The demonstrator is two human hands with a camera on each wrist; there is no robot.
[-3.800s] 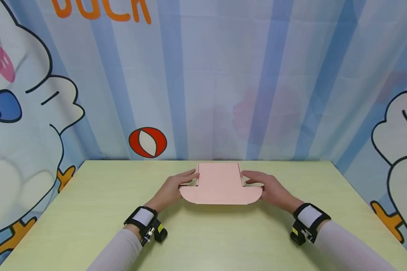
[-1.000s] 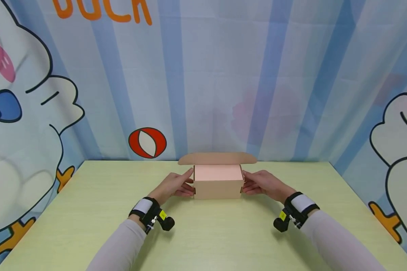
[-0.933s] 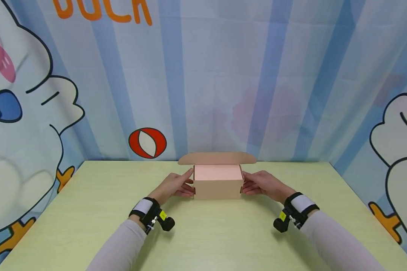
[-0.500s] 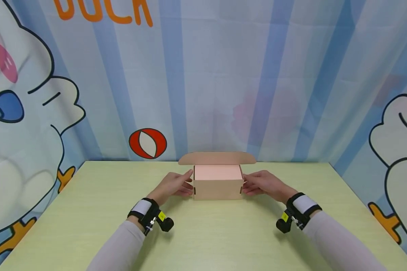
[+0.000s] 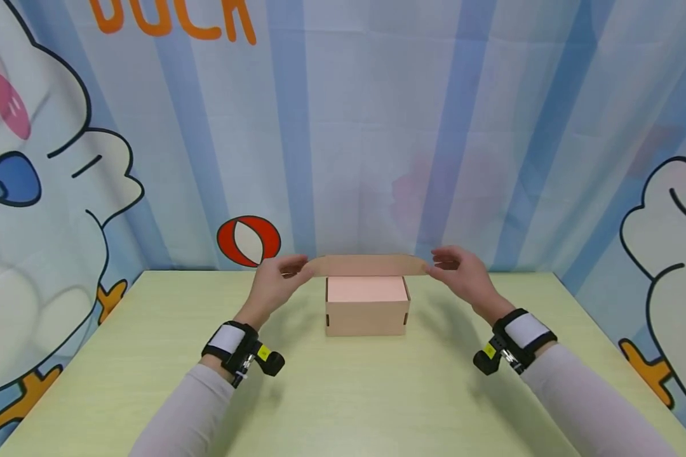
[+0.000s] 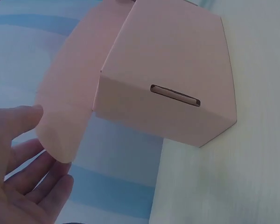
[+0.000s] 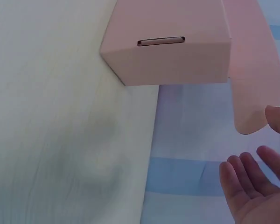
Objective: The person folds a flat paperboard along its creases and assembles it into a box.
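Note:
A small pink cardboard box sits on the table with its lid down. Its front flap stands up behind the top edge, with rounded ears at both ends that bend at creases. My left hand is at the left ear; in the left wrist view its thumb touches the ear's edge and the loosely bent fingers lie beside and behind its tip. My right hand is at the right ear, thumb at the ear's edge and the other fingers spread apart from it.
The pale yellow-green table ends just behind the box. A blue striped curtain with duck drawings hangs behind and at both sides. A slot shows in the box's side.
The lid came down onto the box earlier, and its front flap now stands up. Both hands have left the box's sides and risen to the flap's ends; the ears now bend at their creases.

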